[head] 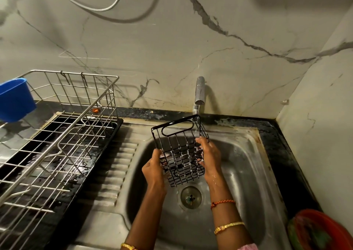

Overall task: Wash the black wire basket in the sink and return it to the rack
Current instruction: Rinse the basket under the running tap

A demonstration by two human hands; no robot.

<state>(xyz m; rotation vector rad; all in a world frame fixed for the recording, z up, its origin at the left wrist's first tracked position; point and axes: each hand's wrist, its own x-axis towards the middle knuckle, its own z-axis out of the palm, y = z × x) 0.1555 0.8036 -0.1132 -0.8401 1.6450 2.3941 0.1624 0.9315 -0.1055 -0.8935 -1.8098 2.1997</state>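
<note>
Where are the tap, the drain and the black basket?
tap (199, 91), head view, on its metal spout.
drain (191, 197), head view, on the strainer in the sink floor.
black basket (172, 130), head view, on its handle plate near the rim.

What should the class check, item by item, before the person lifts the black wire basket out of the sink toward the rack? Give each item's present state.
1. Both hands hold the black wire basket: left hand and right hand each have a grip on one side: ok.
2. Water from the tap reaches the basket: ok.
3. Suds rinsed off: white foam shows on the wires: not ok.
4. Basket over the sink bowl: ok.
5. Free space in the rack: ok.
6. Tap turned off: not ok.
</note>
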